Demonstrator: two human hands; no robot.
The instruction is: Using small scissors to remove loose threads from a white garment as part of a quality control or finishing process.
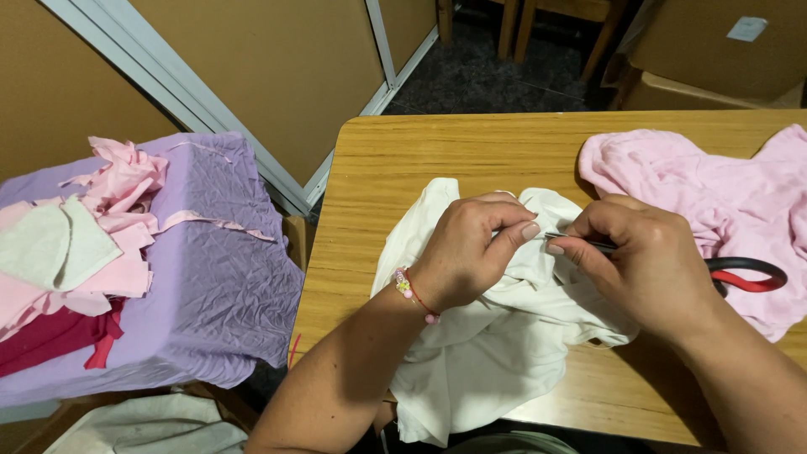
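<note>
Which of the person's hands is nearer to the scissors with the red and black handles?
Right. The right hand lies just beside the scissors, partly covering them; the left hand is farther off, on the white cloth.

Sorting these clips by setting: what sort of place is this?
Probably a small home sewing or fabric-cutting corner: white cloth worked on a wooden table, black-and-red-handled scissors lying on pink fabric, and cut scraps piled on a lilac-covered stand.

Crumpled white cloth [496, 336] on table
</note>
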